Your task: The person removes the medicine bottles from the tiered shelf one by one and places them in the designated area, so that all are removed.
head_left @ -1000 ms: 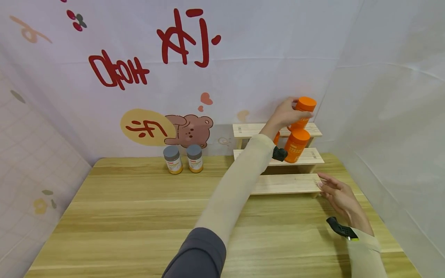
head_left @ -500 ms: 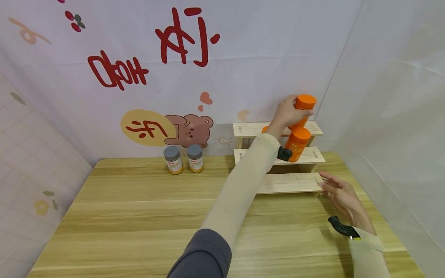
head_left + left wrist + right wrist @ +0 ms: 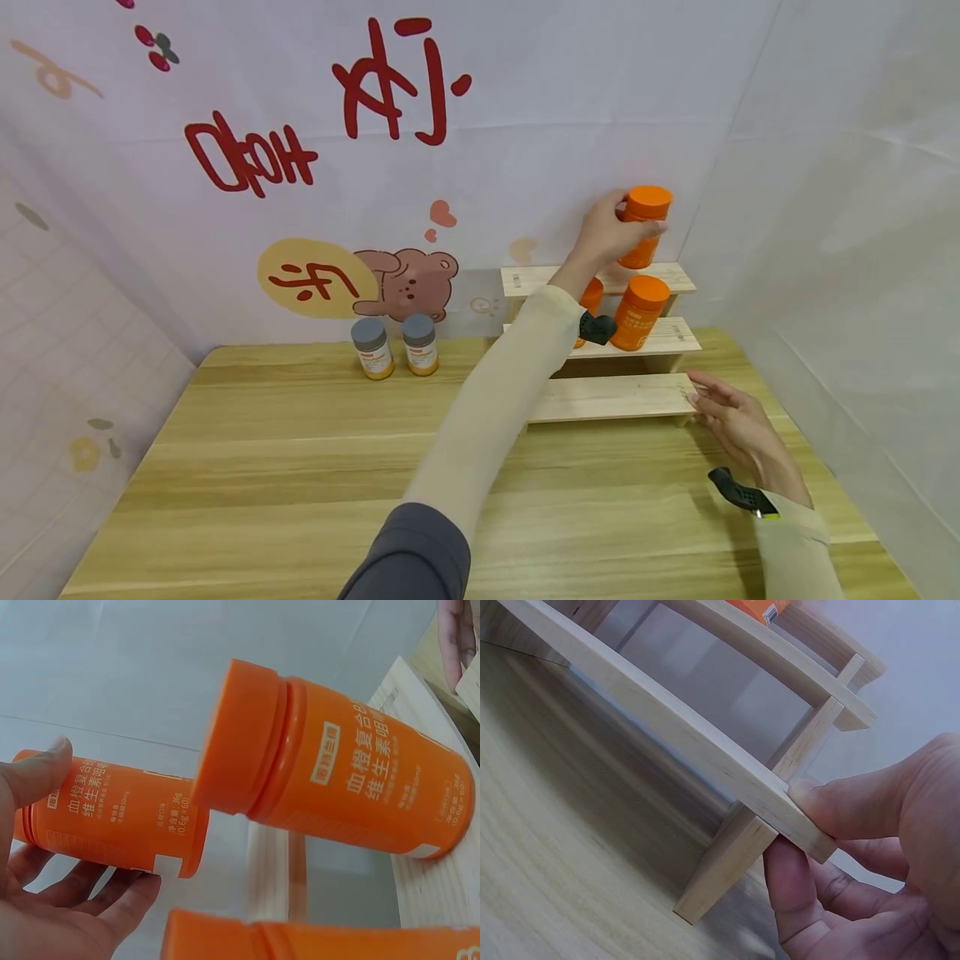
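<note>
My left hand (image 3: pixel 606 233) grips an orange supplement bottle (image 3: pixel 112 814) with a matching orange lid, thumb on one side and fingers on the other. The bottle is upright at the wooden three-step rack's top board (image 3: pixel 675 277); whether its base touches the board I cannot tell. Two like bottles stand on the middle step: the right one (image 3: pixel 640 315) shows fully, while the left one (image 3: pixel 592 297) is partly behind my forearm. At the rack's lower right, my right hand (image 3: pixel 738 421) pinches the end of the bottom board (image 3: pixel 799 825) between thumb and fingers.
Two grey-lidded bottles, one at the left (image 3: pixel 372 350) and one beside it (image 3: pixel 421 344), stand at the back of the wooden table (image 3: pixel 262 475). A white printed cloth (image 3: pixel 525 167) hangs close behind the rack and along both sides.
My left hand has raised the orange bottle and shifted it slightly left. More of the left bottle on the middle step shows now. My right hand stays on the bottom board.
</note>
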`<state>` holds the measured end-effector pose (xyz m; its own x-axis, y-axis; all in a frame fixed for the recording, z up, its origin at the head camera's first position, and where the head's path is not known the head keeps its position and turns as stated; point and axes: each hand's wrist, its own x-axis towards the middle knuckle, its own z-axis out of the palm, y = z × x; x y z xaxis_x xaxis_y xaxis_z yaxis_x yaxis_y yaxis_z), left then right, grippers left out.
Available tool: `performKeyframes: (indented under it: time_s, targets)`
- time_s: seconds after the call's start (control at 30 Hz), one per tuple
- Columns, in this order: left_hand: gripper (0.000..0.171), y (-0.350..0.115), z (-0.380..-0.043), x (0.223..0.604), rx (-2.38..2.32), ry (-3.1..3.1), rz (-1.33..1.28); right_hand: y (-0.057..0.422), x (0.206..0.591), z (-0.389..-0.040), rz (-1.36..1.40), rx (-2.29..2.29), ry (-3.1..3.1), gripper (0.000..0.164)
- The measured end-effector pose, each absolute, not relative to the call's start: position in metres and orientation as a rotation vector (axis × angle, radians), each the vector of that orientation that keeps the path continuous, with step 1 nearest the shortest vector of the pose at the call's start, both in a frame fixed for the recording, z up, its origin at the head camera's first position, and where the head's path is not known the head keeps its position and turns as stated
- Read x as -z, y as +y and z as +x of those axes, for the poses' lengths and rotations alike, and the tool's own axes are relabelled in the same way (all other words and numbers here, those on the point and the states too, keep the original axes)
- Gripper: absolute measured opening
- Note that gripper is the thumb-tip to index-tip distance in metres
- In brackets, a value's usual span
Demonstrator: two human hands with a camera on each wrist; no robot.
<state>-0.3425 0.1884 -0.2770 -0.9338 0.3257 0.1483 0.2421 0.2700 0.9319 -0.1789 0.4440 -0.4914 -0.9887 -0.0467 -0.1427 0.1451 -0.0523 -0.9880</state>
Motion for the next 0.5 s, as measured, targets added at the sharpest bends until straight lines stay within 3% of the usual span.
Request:
performKeyframes:
  time_s: [0.5]
  targets:
    - [0.064, 0.143, -0.338, 0.271, -1.851, 2.376, 0.535, 0.445, 0.493, -0.178, 0.134, 2.176, 2.085, 0.058]
